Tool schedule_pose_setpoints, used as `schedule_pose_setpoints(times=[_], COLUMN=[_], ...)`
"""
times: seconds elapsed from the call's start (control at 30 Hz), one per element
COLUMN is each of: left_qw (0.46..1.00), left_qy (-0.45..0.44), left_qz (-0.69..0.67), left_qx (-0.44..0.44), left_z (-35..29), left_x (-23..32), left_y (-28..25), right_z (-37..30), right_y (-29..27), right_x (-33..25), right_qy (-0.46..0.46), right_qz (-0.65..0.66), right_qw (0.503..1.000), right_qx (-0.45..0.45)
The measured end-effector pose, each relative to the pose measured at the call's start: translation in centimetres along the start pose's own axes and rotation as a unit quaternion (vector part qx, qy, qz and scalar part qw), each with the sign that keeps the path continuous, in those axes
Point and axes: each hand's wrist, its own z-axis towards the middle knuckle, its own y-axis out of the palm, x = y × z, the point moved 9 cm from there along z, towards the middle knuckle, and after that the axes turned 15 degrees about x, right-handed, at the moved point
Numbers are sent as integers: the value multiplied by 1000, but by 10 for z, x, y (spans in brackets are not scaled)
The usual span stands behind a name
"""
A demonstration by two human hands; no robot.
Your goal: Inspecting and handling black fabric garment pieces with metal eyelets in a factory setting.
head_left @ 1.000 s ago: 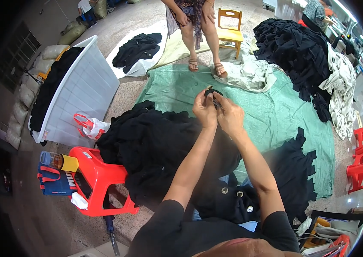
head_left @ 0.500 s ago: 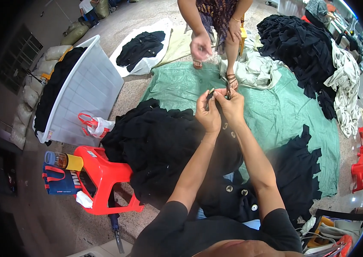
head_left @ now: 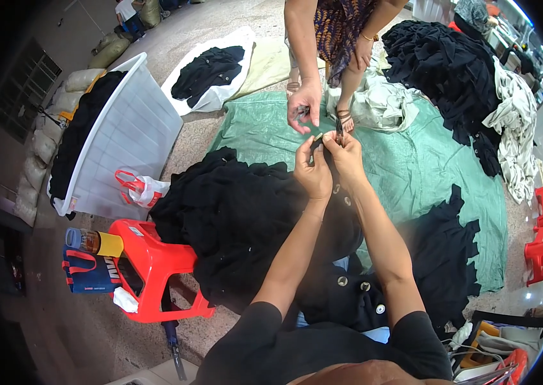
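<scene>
Raised in front of me, my left hand [head_left: 313,176] is closed on the edge of a black buttoned garment [head_left: 341,221], where a small button [head_left: 317,137] shows at the fingertips. Close against it, my right hand [head_left: 348,159] is closed around a dark, narrow tool, seemingly thread snips [head_left: 339,130], its blades pointing away from me. Its thumb and forefinger meet near that button. The garment hangs down over my lap, with several buttons along its edge. Just beyond my fingers is another person's hand [head_left: 304,106], curled around something small that I cannot make out.
Black garments [head_left: 239,212] are heaped at my left beside a red stool [head_left: 156,247] bearing a bottle [head_left: 95,241]. Beyond stands a white bin [head_left: 130,128]. A green sheet [head_left: 425,167] covers the floor ahead. More black clothing [head_left: 444,70] is piled at the far right.
The other person has leaned in, and their hand has come down and nearer to mine. My own hands have hardly moved and keep hold of the garment and snips.
</scene>
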Motion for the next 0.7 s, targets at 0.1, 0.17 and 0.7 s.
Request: schedule_pose_setpoints(times=[0.1, 0.17, 0.7], left_qw=[1000, 990, 935], left_qy=[-2, -123, -278], left_qz=[-21, -63, -222], left_qx=[5, 15, 9], left_z=[-1, -3, -15], left_x=[8, -3, -16], left_y=[2, 2, 13], right_z=[-4, -10, -17], right_y=[0, -4, -21], right_x=[-7, -16, -86], right_qy=[12, 14, -312], right_qz=[-1, -1, -334], right_qw=[1000, 1000, 888], right_qx=[-14, -12, -60])
